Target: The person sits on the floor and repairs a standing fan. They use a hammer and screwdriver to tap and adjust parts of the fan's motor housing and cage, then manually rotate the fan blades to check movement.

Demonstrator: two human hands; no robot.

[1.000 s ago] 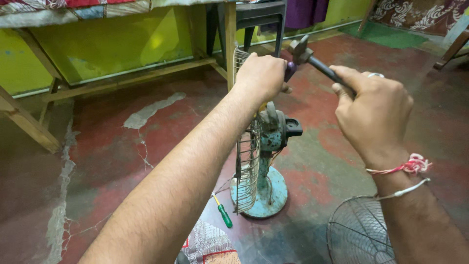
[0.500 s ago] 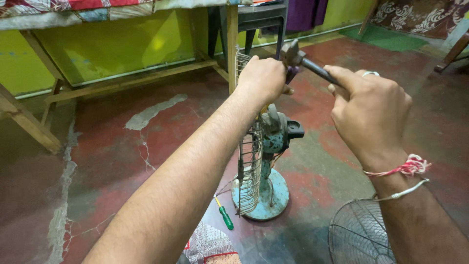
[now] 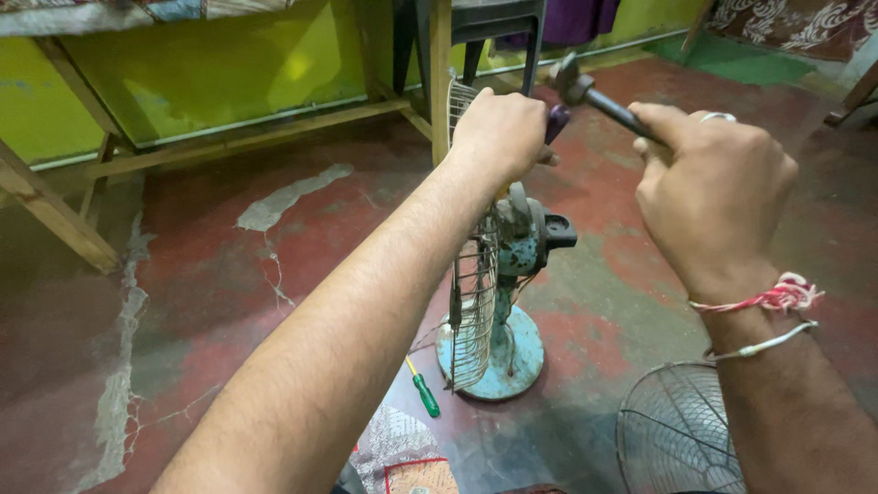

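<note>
The left hand (image 3: 498,133) is clenched around a purple-handled tool (image 3: 557,120) at the top of a small table fan (image 3: 498,284). The fan stands below this hand on the floor (image 3: 229,274): round pale-blue base, worn motor housing, rusted wire guard. The right hand (image 3: 718,197) grips the dark handle of a hammer (image 3: 594,96), whose metal head sits just beside the left knuckles. A loose wire grille (image 3: 677,434) lies below the right wrist; a green screwdriver (image 3: 423,391) lies beside the base. Open cracked red floor extends left of the left arm.
</note>
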